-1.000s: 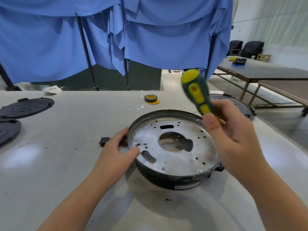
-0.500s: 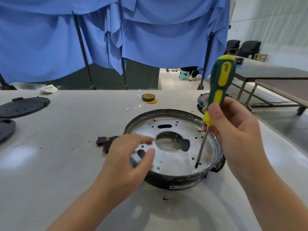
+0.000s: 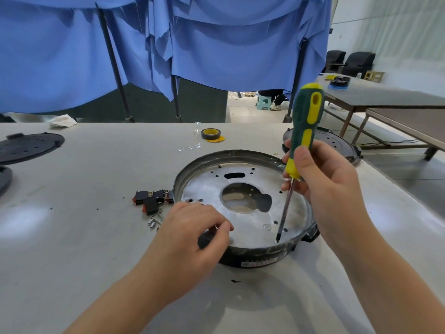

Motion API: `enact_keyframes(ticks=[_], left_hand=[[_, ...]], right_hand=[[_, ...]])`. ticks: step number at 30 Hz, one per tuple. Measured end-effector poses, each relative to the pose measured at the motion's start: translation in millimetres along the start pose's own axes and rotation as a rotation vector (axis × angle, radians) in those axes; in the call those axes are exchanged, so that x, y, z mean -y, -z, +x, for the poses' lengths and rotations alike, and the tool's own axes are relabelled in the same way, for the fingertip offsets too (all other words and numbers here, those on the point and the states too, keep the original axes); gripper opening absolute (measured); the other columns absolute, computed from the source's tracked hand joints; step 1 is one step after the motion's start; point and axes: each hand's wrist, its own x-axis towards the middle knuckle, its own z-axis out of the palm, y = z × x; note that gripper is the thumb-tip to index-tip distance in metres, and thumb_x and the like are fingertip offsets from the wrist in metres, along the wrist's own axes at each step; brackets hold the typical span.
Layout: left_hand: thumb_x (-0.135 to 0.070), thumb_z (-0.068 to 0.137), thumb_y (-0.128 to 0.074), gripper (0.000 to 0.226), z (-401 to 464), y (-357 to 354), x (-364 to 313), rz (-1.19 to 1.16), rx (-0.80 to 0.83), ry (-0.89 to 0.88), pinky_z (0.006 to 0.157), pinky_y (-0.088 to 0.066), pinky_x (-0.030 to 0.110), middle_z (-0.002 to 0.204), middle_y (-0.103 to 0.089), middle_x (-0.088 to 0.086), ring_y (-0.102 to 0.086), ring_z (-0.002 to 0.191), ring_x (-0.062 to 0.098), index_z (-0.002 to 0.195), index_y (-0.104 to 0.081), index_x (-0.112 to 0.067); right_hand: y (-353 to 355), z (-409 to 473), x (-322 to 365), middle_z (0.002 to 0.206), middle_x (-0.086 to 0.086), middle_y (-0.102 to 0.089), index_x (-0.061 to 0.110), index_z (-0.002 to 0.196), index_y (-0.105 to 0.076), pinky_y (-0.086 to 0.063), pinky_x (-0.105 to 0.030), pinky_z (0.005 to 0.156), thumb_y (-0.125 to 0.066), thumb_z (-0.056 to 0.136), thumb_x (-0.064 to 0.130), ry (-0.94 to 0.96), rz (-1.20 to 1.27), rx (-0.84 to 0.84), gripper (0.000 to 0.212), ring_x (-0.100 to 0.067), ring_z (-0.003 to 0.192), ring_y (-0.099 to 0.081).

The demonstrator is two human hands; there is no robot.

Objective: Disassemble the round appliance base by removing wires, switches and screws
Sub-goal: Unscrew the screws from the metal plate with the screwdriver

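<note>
The round appliance base [image 3: 250, 222] lies on the white table, a silver plate with many holes inside a black rim. My right hand [image 3: 322, 186] grips a green and yellow screwdriver [image 3: 304, 131] nearly upright, its tip pressed on a screw [image 3: 277, 241] at the plate's near edge. My left hand [image 3: 192, 235] rests on the base's near-left rim, fingers curled over it. Removed black and red switches [image 3: 151, 200] lie just left of the base. Loose screws [image 3: 155, 220] lie beside my left hand.
A roll of black and yellow tape [image 3: 211, 135] sits at the table's far middle. Another round base [image 3: 337, 145] stands behind my right hand. Black round covers [image 3: 29, 145] lie at the far left. A white rag [image 3: 61, 120] is on the far edge. Blue curtains hang behind.
My right hand swung the screwdriver from raised to upright and set its tip on the near-edge screw. My left hand slid from the left rim to the near-left rim.
</note>
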Motion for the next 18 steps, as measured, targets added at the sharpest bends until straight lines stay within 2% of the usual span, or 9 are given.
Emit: enact_keyframes(ticks=[7, 13, 18], left_hand=[[-0.035, 0.088, -0.045, 0.027, -1, 1, -1, 0.004, 0.014, 0.003, 0.081, -0.039, 0.027, 0.071, -0.065, -0.018, -0.06, 0.072, 0.003, 0.072, -0.065, -0.029], [-0.037, 0.088, -0.044, 0.028, 0, 2, -1, 0.01, 0.031, 0.01, 0.081, -0.038, 0.027, 0.071, -0.065, -0.017, -0.06, 0.073, 0.004, 0.072, -0.065, -0.029], [-0.039, 0.087, -0.044, 0.027, 2, 5, -5, 0.027, 0.052, 0.017, 0.082, -0.038, 0.026, 0.073, -0.065, -0.018, -0.061, 0.075, 0.004, 0.072, -0.064, -0.029]], right_hand=[[2, 0, -2, 0.078, 0.005, -0.065, 0.016, 0.104, -0.063, -0.052, -0.021, 0.056, -0.048, 0.082, 0.035, -0.01, 0.032, 0.05, 0.033, -0.01, 0.07, -0.06], [9, 1, 7, 0.088, 0.002, -0.072, 0.017, 0.108, -0.062, -0.056, -0.024, 0.066, -0.045, 0.086, 0.03, -0.02, 0.005, 0.278, 0.031, -0.015, 0.082, -0.069], [12, -2, 12, 0.089, 0.001, -0.075, 0.016, 0.101, -0.066, -0.057, -0.024, 0.072, -0.056, 0.083, 0.025, 0.019, 0.002, 0.337, 0.023, -0.016, 0.088, -0.071]])
